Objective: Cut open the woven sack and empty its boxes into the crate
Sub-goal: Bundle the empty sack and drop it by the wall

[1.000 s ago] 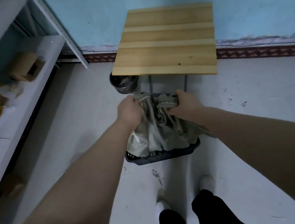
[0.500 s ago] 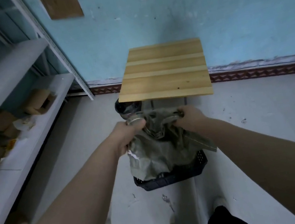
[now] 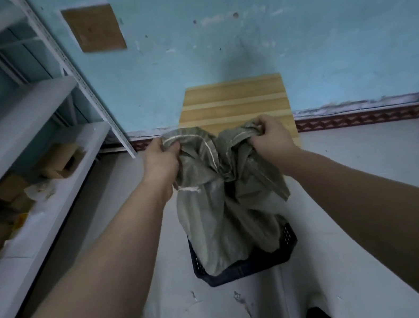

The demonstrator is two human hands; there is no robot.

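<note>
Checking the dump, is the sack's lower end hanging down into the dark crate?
Yes, the sack held by both hands drops inside the crate.

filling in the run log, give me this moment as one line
phase: emptying | left hand: gripping sack top | right hand: gripping sack top | sack: held up, bottom in crate | boxes: not visible

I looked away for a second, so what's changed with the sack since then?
Both hands, left and right, have lifted the sack higher; it now hangs long, its lower end in the crate. Both grips, the crate and the wooden table stayed as they were.
</note>
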